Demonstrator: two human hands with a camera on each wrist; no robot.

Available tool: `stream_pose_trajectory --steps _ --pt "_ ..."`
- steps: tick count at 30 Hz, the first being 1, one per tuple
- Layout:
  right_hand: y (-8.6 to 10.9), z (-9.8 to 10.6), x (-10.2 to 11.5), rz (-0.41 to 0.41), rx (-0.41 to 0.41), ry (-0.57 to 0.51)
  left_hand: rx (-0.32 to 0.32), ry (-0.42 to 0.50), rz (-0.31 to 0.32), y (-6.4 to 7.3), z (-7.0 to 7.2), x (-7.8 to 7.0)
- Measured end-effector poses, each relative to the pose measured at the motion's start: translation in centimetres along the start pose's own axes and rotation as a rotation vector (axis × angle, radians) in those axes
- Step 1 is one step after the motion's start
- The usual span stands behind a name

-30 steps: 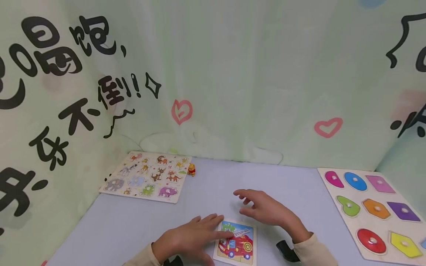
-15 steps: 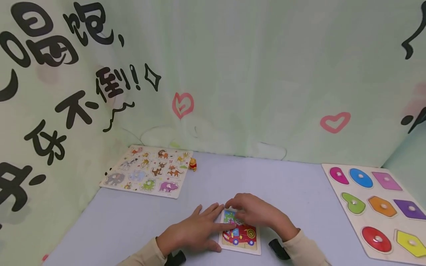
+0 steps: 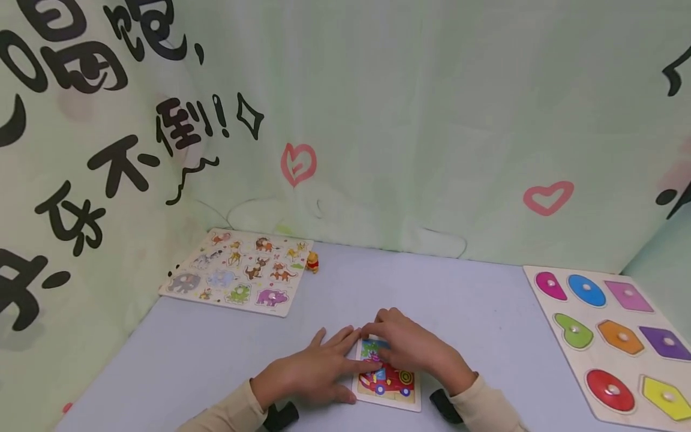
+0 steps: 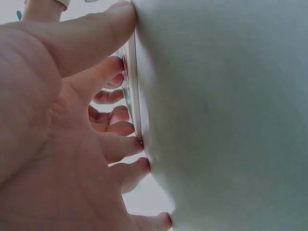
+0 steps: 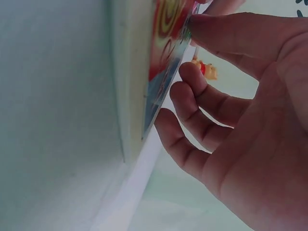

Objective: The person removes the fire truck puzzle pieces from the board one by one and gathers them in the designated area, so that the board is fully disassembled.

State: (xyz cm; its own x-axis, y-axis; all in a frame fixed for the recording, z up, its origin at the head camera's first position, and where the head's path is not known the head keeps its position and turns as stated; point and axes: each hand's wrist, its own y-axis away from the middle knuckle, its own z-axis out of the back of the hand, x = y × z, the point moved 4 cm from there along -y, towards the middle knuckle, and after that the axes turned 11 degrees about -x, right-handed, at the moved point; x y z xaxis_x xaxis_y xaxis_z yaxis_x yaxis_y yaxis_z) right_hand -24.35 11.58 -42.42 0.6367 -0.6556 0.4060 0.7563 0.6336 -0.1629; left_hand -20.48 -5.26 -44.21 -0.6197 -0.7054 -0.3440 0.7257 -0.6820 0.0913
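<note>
A small fire-engine jigsaw puzzle [image 3: 396, 390] in a pale frame lies on the table in front of me. My left hand [image 3: 313, 375] rests along its left side, fingers spread; the index finger reaches over the picture, and other fingertips meet the tabletop, as the left wrist view shows. My right hand [image 3: 412, 348] comes over the puzzle's upper right part, covering the ladder. Its fingers curl at the far edge and its thumb [image 5: 211, 31] touches the picture in the right wrist view. That picture [image 5: 168, 57] appears edge-on there.
An animal board [image 3: 237, 273] lies at the back left, with a small bear figure [image 3: 312, 262] at its right edge. A board of coloured shapes with knobs [image 3: 572, 372] lies on the right. Printed cloth [image 3: 410, 150] closes the back and sides.
My right hand has come down from above and right of the puzzle onto its upper part. The left hand keeps its place on the puzzle. The head view has shifted slightly.
</note>
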Motion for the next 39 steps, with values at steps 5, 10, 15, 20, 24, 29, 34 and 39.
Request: stream_pose_trajectory --steps 5,10,15,20,24,29,34,39 --pt "0.15 -0.09 0.19 -0.011 0.003 0.013 0.010 0.027 0.011 -0.07 -0.02 -0.03" --pt "0.11 -0.10 0.22 -0.044 0.017 -0.016 0.002 0.027 0.001 -0.10 0.05 -0.06" --pt "0.13 -0.36 0.28 -0.085 0.048 -0.086 -0.004 0.027 -0.008 0.00 0.07 -0.13" --pt "0.03 -0.42 0.19 -0.087 0.071 -0.116 -0.007 0.022 -0.013 -0.01 0.07 -0.15" --pt "-0.01 -0.50 0.13 -0.082 0.072 -0.129 -0.006 0.026 -0.017 0.01 -0.04 -0.12" --pt "0.02 -0.69 0.31 -0.067 0.061 -0.136 0.004 0.041 -0.015 0.18 0.06 -0.03" --pt "-0.11 -0.56 0.41 -0.086 0.046 -0.101 0.009 0.048 -0.002 0.32 0.10 0.12" --pt "0.08 -0.22 0.59 -0.083 0.046 -0.034 0.005 0.060 -0.016 0.22 0.12 0.05"
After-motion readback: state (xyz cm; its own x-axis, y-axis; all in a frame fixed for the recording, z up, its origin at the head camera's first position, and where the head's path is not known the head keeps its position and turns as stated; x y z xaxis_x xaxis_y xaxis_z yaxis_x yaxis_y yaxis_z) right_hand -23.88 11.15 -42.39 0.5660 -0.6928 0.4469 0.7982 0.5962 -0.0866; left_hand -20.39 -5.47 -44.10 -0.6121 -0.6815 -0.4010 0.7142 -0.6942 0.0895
